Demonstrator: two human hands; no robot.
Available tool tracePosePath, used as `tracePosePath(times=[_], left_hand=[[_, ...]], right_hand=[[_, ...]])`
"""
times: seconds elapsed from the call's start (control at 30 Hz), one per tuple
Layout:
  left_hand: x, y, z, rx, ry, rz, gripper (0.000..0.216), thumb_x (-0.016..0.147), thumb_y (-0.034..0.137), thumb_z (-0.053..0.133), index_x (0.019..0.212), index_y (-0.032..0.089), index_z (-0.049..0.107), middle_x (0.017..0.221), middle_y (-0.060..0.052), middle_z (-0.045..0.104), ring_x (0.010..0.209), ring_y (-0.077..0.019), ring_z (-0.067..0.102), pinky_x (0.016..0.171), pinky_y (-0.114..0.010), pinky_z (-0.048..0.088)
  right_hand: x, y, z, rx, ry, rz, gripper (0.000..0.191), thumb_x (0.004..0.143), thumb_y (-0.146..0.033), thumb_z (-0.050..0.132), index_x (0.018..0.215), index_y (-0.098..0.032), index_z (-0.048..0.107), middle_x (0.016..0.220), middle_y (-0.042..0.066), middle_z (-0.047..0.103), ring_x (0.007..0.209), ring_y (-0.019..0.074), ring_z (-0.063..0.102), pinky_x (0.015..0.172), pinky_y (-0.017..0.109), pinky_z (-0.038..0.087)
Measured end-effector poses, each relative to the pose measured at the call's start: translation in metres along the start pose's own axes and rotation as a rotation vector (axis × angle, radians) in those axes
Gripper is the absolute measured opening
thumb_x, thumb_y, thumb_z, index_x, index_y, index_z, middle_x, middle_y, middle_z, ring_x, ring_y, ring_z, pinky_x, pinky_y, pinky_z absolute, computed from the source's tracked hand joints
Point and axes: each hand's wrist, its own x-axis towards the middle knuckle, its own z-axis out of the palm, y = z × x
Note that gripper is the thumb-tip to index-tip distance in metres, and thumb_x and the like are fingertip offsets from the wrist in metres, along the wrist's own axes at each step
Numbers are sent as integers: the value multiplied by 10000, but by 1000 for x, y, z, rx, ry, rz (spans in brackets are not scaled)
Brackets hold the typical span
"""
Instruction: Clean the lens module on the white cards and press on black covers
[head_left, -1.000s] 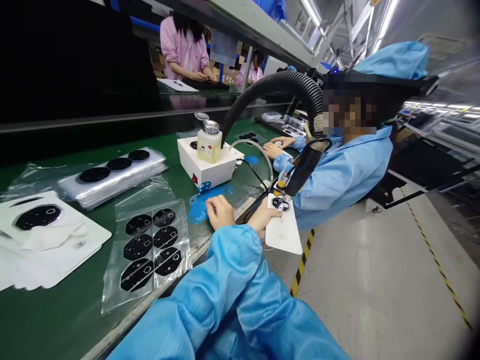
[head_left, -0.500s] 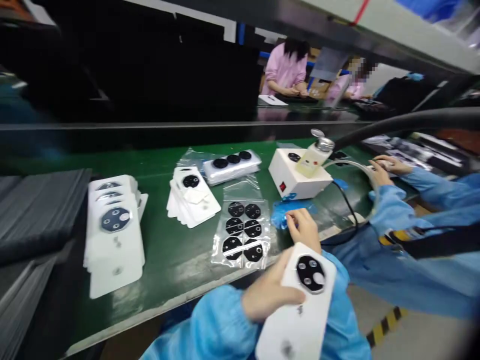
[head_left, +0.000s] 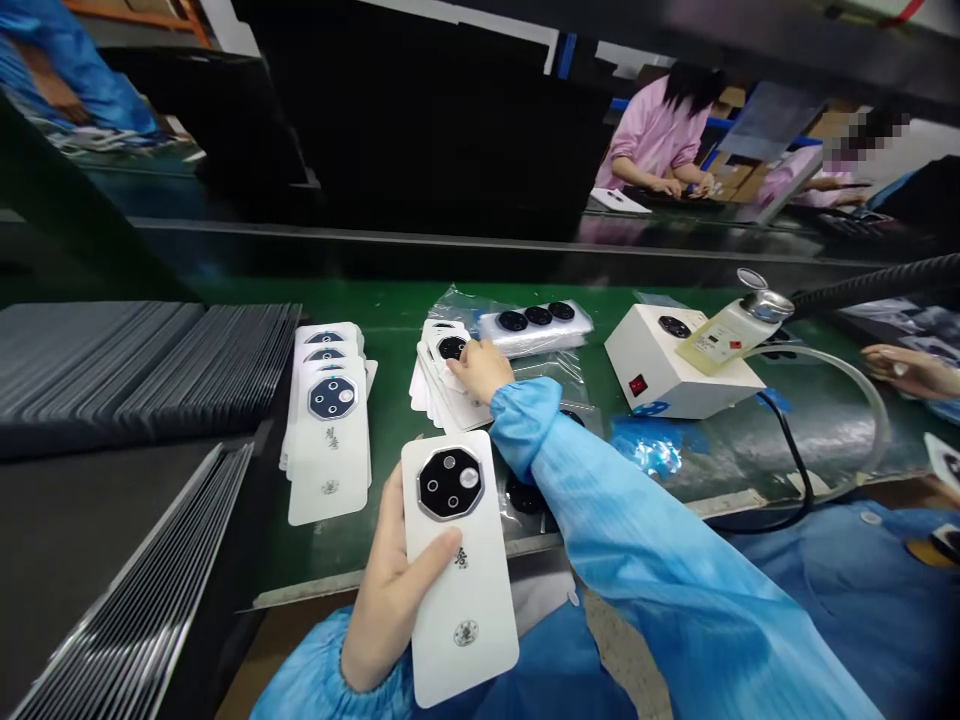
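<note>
My left hand [head_left: 386, 590] grips a white phone back cover [head_left: 469, 590], thumb flat on its face. The cover has a black octagonal camera plate with several lens rings, dark lettering and a round emblem. Across the bench, my right hand [head_left: 484, 368] rests its fingertips, drawn together, on a fanned stack of white covers [head_left: 450, 405]. Whatever those fingertips may pinch is hidden. Under my right forearm lies a clear sheet with black camera plates [head_left: 523, 495], mostly covered by the sleeve.
Left stands another stack of white covers [head_left: 330, 480], beside rows of thin grey sheets [head_left: 150, 360]. Behind is a plastic-wrapped pile with black discs [head_left: 536, 330]. A white box [head_left: 667, 365] carries a pump bottle [head_left: 731, 335]; blue film [head_left: 649, 445] lies before it. A co-worker's hand [head_left: 915, 370] is right.
My right hand has moved from near the blue film leftward onto the middle stack. My left hand still holds the cover, now left of where it was. The view has swung left.
</note>
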Motion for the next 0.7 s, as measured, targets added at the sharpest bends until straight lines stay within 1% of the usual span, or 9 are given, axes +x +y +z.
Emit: tracePosePath(times=[0.1,0.2,0.27,0.33,0.4,0.47,0.53,0.6,0.7], left_hand=[[0,0,-5,7,16,38,810,755,314,684,1420,374,224,1365,-24,520,1222,-301,514,925,-386,514],[0,0,-7,20,31,52,790,760,325,679,1420,353,245,1365,-33,513,1226,-294,509,941,-368,499],[1,-1,-7,16,39,48,786,756,324,687,1416,347,260,1360,-34,514,1223,-287,511,957,-354,483],[1,-1,-8,-9,31,37,805,753,316,692,1419,358,244,1371,-29,506,1234,-285,501,971,-352,468],[1,0,-9,-40,13,23,823,758,312,687,1426,366,209,1370,-31,509,1241,-292,496,966,-366,470],[1,3,-12,-54,15,18,817,767,306,678,1423,375,195,1359,-29,518,1236,-294,501,966,-383,470],[1,6,-15,-42,47,44,777,769,293,681,1403,373,237,1353,-18,517,1247,-281,489,1009,-378,432],[0,8,-15,-8,72,82,712,767,296,683,1369,359,308,1332,-15,526,1237,-276,495,1012,-367,424],[-3,8,-11,91,107,128,642,768,324,678,1335,334,379,1280,-23,553,1169,-277,536,931,-358,478]], right_hand=[[3,-7,11,4,25,85,357,890,-387,538,1167,-163,536,1214,88,547,1079,224,552,909,458,473],[4,-8,16,38,32,96,340,887,-361,548,1165,-165,538,1224,87,541,1090,226,546,917,462,468],[5,-7,15,88,36,69,329,887,-351,550,1159,-166,541,1221,85,542,1084,222,547,913,457,471],[2,-5,9,168,35,7,306,885,-344,554,1131,-162,554,1197,81,552,1059,213,556,894,440,482],[-6,-2,-2,284,12,-89,244,878,-318,567,1051,-146,574,1099,63,587,971,183,583,832,393,508],[-22,2,-16,429,-34,-201,139,870,-259,566,930,-133,564,908,22,605,806,134,598,712,312,524],[-46,6,-29,578,-78,-293,59,865,-204,520,842,-152,503,743,-24,559,657,95,569,593,243,499],[-74,11,-41,704,-83,-357,79,839,-201,516,792,-173,458,721,-30,531,630,81,539,564,220,474],[-114,19,-51,828,-68,-385,76,822,-215,516,792,-183,455,737,-22,517,615,71,499,528,206,433]])
